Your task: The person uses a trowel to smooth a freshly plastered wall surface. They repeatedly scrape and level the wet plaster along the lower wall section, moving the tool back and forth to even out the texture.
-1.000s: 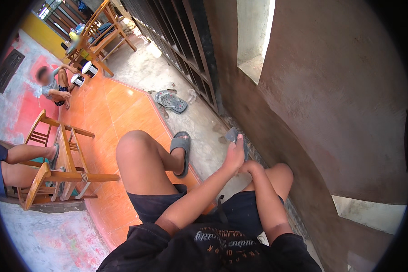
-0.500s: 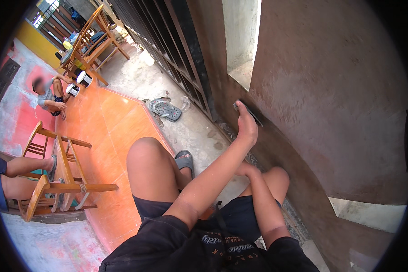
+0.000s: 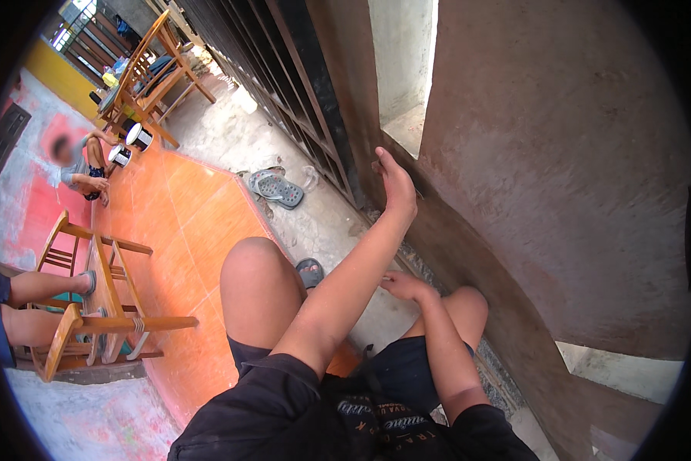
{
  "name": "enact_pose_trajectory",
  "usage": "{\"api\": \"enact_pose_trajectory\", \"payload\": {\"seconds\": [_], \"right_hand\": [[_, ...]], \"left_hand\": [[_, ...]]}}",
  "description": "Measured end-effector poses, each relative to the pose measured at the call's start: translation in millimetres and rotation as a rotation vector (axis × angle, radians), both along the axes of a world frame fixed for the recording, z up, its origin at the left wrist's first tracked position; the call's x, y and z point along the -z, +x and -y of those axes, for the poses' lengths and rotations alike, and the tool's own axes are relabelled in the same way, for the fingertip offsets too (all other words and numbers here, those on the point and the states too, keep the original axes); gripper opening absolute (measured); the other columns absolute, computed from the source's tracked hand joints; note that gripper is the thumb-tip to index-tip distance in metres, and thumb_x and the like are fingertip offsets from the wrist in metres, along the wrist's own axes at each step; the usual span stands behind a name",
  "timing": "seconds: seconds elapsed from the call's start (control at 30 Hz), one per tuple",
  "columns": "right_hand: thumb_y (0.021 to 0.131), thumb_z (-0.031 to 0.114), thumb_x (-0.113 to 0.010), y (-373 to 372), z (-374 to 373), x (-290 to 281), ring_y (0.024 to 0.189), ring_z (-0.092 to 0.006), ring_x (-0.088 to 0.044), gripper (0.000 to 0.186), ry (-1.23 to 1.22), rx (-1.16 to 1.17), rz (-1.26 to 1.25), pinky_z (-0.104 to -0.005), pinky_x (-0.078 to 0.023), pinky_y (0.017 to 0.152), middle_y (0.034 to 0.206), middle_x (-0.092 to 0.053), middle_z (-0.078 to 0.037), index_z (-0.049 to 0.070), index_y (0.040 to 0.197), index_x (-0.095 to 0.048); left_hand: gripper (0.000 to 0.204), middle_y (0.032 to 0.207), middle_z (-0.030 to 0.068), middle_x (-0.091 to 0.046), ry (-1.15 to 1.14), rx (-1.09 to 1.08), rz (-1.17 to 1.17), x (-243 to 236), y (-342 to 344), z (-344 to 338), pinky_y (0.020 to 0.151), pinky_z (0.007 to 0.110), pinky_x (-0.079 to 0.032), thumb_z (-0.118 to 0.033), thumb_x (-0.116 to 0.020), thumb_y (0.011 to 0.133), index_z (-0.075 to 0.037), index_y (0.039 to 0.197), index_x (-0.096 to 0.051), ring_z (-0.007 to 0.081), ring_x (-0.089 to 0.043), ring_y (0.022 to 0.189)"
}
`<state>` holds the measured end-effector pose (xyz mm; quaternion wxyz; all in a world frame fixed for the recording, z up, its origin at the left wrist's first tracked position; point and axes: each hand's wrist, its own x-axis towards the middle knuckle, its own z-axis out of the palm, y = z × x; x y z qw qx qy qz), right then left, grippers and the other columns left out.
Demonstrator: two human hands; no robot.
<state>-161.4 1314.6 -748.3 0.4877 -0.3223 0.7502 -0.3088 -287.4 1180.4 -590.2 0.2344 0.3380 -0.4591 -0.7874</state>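
Observation:
My left hand [image 3: 397,188] is raised beside the brown wall [image 3: 530,177], thumb up and fingers curled. It grips a flat grey piece, now mostly hidden behind the hand; I cannot tell whether it touches the wall. Lower down, my right hand [image 3: 408,286] hovers over my bent right leg with its fingers drawn together. A tiny pale bit shows at its fingertips, too small to name. Pale, swirling streaks mark the wall's surface.
A dark metal grille [image 3: 284,92] adjoins the wall. Grey sandals [image 3: 278,188] lie on the concrete strip. Left are orange tiles [image 3: 184,223], a wooden chair [image 3: 111,284] with a person's legs, another person [image 3: 84,169] sitting by paint buckets [image 3: 139,137], and a farther chair [image 3: 157,81].
My left hand has drawn back slightly leftward from the wall, and the grey piece shows less. My right hand has shifted a little left, its fingers now in sight.

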Motion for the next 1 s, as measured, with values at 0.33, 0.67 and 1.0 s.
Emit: {"api": "enact_pose_trajectory", "payload": {"seconds": [0.33, 0.67, 1.0], "right_hand": [[0.100, 0.041, -0.054, -5, 1, -12, 0.129, -0.0371, -0.056, 0.058, -0.032, 0.058, 0.049, -0.0395, -0.042, 0.110, 0.141, -0.057, -0.025, -0.001, 0.141, -0.054], [0.100, 0.045, -0.055, -2, -5, -28, 0.134, -0.0366, -0.053, 0.061, 0.013, 0.062, 0.023, -0.0392, -0.040, 0.112, 0.141, -0.057, -0.025, -0.001, 0.140, -0.055], [0.099, 0.044, -0.055, -5, -4, -10, 0.133, -0.0361, -0.053, 0.061, 0.045, 0.069, 0.053, -0.0392, -0.040, 0.112, 0.142, -0.056, -0.026, -0.001, 0.140, -0.055]], "left_hand": [[0.063, 0.156, 0.0229, -0.040, 0.050, -0.267, 0.019, -57, 7, -2, 0.118, 0.036, -0.030, -0.039, -0.029, 0.109, 0.010, 0.149, -0.037, 0.0333, -0.039, 0.144], [0.058, 0.153, 0.0162, -0.046, 0.294, -0.211, -0.148, -85, -13, 49, 0.114, 0.034, -0.035, -0.035, -0.030, 0.108, 0.007, 0.147, -0.041, 0.0284, -0.046, 0.139], [0.060, 0.151, 0.0191, -0.048, 0.046, -0.263, -0.148, -92, -22, 44, 0.112, 0.036, -0.037, -0.036, -0.029, 0.107, 0.009, 0.145, -0.041, 0.0314, -0.048, 0.136]]}}
